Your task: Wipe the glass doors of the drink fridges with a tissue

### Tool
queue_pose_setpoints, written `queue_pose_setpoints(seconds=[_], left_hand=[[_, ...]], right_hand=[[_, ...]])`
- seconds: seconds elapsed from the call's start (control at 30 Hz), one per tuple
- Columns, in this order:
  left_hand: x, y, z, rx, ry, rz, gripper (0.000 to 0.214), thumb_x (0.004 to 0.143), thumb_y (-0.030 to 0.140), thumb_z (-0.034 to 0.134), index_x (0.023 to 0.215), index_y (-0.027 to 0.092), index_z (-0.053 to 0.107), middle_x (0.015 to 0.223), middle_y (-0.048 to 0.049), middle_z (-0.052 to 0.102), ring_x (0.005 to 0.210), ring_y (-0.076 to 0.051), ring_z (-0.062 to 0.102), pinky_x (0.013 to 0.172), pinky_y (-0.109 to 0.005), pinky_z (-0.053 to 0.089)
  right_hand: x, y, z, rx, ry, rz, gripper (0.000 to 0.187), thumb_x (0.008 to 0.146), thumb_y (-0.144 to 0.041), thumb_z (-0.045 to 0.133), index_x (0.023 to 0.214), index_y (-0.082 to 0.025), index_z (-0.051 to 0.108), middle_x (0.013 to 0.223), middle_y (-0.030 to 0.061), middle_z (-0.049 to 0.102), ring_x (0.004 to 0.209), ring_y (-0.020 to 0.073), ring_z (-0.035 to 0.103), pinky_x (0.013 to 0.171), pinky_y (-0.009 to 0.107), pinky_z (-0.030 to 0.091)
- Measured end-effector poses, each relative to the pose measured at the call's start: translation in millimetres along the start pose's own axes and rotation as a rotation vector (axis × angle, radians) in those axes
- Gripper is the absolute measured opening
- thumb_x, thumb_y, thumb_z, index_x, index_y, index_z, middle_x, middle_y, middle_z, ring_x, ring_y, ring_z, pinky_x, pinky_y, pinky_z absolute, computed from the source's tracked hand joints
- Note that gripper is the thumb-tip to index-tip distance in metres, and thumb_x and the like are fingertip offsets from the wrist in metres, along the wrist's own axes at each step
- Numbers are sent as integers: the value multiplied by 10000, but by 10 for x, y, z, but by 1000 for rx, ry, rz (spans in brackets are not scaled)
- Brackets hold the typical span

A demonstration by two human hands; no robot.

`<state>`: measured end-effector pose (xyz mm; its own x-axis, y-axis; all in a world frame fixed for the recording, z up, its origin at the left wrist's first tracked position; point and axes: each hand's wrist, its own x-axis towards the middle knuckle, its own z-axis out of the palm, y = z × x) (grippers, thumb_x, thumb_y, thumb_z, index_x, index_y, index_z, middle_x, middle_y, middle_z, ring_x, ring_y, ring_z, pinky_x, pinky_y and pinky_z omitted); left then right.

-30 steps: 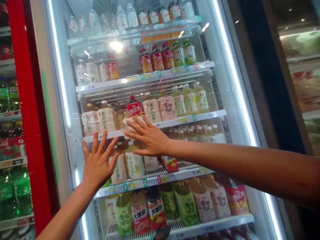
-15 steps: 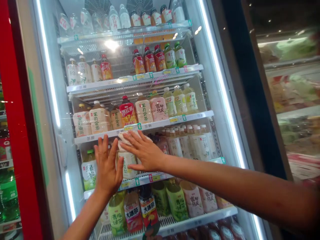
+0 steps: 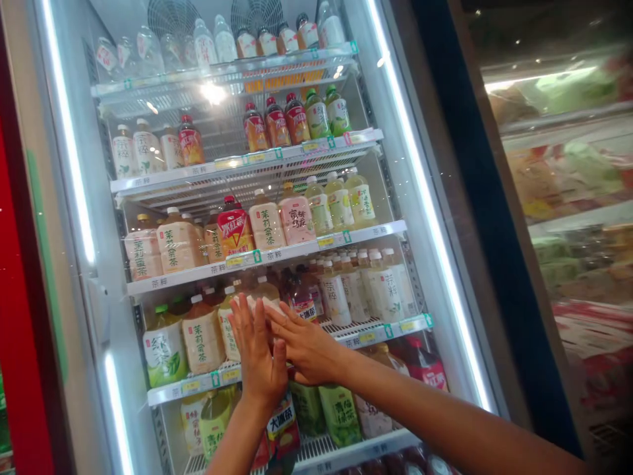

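Observation:
My right hand [image 3: 309, 346] lies flat against the glass door [image 3: 395, 198] of a drinks fridge, pressing a white cloth [image 3: 260, 303] to the glass under its stretched fingers. Only the cloth's upper edge shows above the fingertips. My left hand [image 3: 257, 353] is open, palm on the glass with fingers pointing up, and it overlaps the fingertips of my right hand. Both hands sit in front of the fourth shelf [image 3: 366, 336], over tea bottles [image 3: 202, 336].
The fridge holds several wire shelves of bottled drinks with price tags along the rails. Bright light strips [image 3: 420, 191] run down both sides of the door. A red cabinet edge [image 3: 14, 330] stands at the left. Another lit chiller [image 3: 568, 198] is at the right.
Both hands slid down the glass from the third shelf level to the fourth. They moved closer together, and my left hand now overlaps my right. The view shifted rightwards.

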<state>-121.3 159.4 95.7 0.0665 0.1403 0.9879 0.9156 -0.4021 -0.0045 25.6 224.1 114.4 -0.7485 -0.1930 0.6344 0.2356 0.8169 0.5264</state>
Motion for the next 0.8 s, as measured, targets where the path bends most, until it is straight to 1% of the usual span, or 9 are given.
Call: queue_pose_setpoints(seconds=[0.07,0.17,0.23,0.33,0.4,0.47,0.57,0.67,0.8], left_hand=[[51,41,64,56,-4,-6,675,1049,488,291,1662,289,91,1763,-94,26,1625,-310,-47,1286,-654,17],[128,72,132,194,-55,9,700,1027,471,399,1657,303,142,1761,-98,41,1617,-351,-93,1256,-721,23],[125,76,167,309,-66,35,762,985,452,528,1650,317,180,1760,-101,27,1610,-389,-107,1241,-752,46],[-70,48,181,426,-60,80,823,945,376,623,1644,345,191,1758,-97,19,1609,-415,-72,1232,-772,61],[-280,-2,140,462,-108,126,836,934,314,638,1640,367,193,1757,-84,30,1613,-406,-41,1244,-759,51],[-416,-70,63,479,-174,186,851,925,275,645,1638,377,192,1756,-71,37,1618,-385,-23,1263,-727,39],[-325,-165,-40,480,-196,232,854,935,291,634,1640,383,162,1755,-54,35,1621,-360,-23,1272,-710,21],[-191,-204,-58,492,-147,158,849,951,332,615,1646,364,128,1755,-60,8,1618,-372,-51,1250,-750,11],[-550,-199,-79,454,-204,181,860,937,267,624,1641,375,143,1754,-29,13,1621,-336,-53,1277,-707,-4]], right_hand=[[-120,66,-67,-10,-23,-25,581,880,-368,654,1395,-102,613,1645,214,370,1609,351,45,1294,606,162],[-390,267,-204,-94,-9,-165,343,931,-311,609,1250,-235,710,1604,99,477,1606,285,154,1297,604,156],[-593,435,-287,-193,65,-119,416,947,-303,581,1359,-300,642,1631,35,445,1610,254,147,1302,614,118],[-790,559,-299,-274,177,137,690,921,-519,626,1559,-339,435,1711,48,277,1613,359,35,1249,744,43],[-823,503,-218,-296,197,247,815,896,-650,620,1603,-343,356,1730,65,208,1606,400,-9,1223,783,13],[-802,377,-105,-323,193,310,843,904,-675,599,1621,-330,318,1732,66,193,1606,400,-32,1225,779,-10],[-741,195,27,-345,215,406,835,922,-649,594,1629,-314,301,1728,73,205,1606,398,-45,1222,787,-16],[-698,95,91,-342,248,486,831,935,-642,576,1636,-308,281,1728,90,196,1605,406,-46,1212,801,-15],[-686,-3,169,-332,262,579,843,960,-603,549,1662,-311,185,1731,84,183,1605,400,-46,1213,804,18]])
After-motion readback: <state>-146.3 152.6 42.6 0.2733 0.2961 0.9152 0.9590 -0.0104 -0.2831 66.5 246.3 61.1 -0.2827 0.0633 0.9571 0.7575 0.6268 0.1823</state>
